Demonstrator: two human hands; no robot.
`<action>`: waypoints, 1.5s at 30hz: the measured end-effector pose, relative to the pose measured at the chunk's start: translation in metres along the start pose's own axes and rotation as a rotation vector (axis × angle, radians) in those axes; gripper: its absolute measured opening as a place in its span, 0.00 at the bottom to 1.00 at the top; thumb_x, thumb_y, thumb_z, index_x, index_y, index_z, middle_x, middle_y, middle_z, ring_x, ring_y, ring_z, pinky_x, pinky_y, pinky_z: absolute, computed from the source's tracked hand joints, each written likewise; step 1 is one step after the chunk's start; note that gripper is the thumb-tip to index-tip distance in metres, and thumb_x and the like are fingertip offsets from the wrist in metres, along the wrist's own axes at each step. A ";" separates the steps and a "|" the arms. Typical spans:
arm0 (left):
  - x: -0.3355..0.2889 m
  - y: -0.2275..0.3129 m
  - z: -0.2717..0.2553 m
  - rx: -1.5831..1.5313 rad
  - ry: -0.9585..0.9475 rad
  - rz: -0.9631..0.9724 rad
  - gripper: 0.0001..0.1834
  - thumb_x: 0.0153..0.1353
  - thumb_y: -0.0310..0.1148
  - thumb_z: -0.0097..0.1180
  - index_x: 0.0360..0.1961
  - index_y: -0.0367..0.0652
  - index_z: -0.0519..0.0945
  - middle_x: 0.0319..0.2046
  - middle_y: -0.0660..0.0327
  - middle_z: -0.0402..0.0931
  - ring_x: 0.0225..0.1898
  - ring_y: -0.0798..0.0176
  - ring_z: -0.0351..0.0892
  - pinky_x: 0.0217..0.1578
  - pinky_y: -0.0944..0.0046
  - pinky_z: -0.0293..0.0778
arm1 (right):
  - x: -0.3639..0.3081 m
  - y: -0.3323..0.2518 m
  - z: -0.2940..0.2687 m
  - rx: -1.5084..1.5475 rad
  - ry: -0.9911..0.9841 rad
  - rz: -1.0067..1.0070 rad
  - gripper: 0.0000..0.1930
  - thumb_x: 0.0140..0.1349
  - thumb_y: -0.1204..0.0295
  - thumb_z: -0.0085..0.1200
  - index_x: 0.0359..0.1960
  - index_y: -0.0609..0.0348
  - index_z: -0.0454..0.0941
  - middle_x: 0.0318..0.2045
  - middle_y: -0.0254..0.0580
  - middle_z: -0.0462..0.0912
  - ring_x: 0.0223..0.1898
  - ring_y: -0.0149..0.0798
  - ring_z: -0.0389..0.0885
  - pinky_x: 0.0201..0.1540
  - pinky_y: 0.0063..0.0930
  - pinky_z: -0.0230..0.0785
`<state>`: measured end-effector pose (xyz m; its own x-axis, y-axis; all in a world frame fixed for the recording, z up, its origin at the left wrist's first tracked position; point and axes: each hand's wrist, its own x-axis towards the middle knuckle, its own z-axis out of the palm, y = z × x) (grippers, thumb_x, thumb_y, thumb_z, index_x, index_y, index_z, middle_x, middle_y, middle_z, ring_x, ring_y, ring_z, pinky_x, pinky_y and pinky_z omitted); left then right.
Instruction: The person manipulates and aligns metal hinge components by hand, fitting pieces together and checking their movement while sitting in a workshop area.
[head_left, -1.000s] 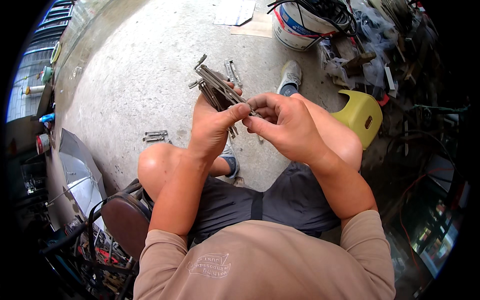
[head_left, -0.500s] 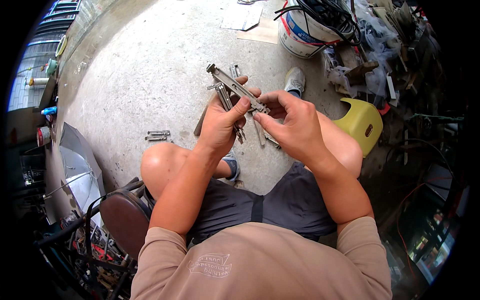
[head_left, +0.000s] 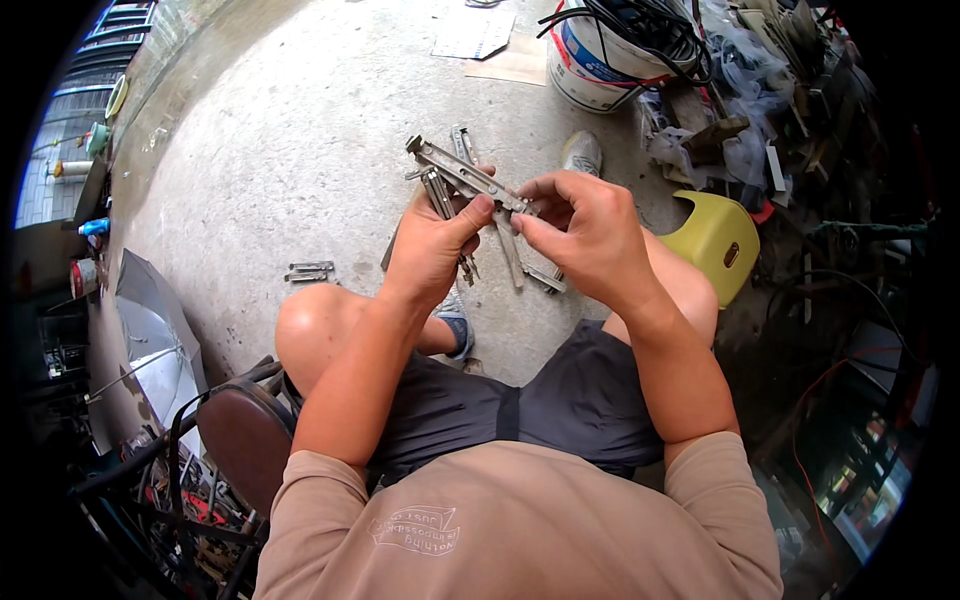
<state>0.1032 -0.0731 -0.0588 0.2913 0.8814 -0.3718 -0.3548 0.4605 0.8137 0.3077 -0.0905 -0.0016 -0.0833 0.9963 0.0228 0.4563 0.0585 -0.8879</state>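
Note:
I sit over a concrete floor with both hands raised above my knees. My left hand [head_left: 432, 245] grips a bundle of grey metal hinge arms [head_left: 452, 175] that fan out up and to the left. My right hand [head_left: 580, 230] pinches the right end of the top arm with thumb and fingertips, close to my left thumb. A loose arm hangs down between the two hands. Several more metal arms [head_left: 540, 275] lie on the floor below my hands.
A small pile of metal pieces [head_left: 308, 271] lies on the floor at left. A yellow plastic stool [head_left: 712, 240] stands by my right knee. A white bucket with black cables [head_left: 612, 50] and clutter stand at the top right. A brown round seat [head_left: 245, 435] is at lower left.
The bundle has been lifted and turned, so the top arm now points up-left. My right hand has slid to that arm's right end. The view has shifted a little.

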 end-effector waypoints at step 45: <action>-0.022 0.020 -0.001 -0.033 -0.110 0.079 0.20 0.63 0.31 0.77 0.53 0.37 0.84 0.44 0.60 0.88 0.47 0.66 0.87 0.51 0.64 0.81 | 0.001 0.020 -0.020 1.146 -0.598 0.759 0.36 0.78 0.42 0.43 0.56 0.72 0.80 0.44 0.67 0.89 0.38 0.50 0.93 0.47 0.42 0.86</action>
<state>0.0892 -0.0833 -0.0348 0.3559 0.8992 -0.2544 -0.4094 0.3948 0.8225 0.3349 -0.0865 -0.0104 -0.6209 0.5769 -0.5307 -0.3438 -0.8089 -0.4770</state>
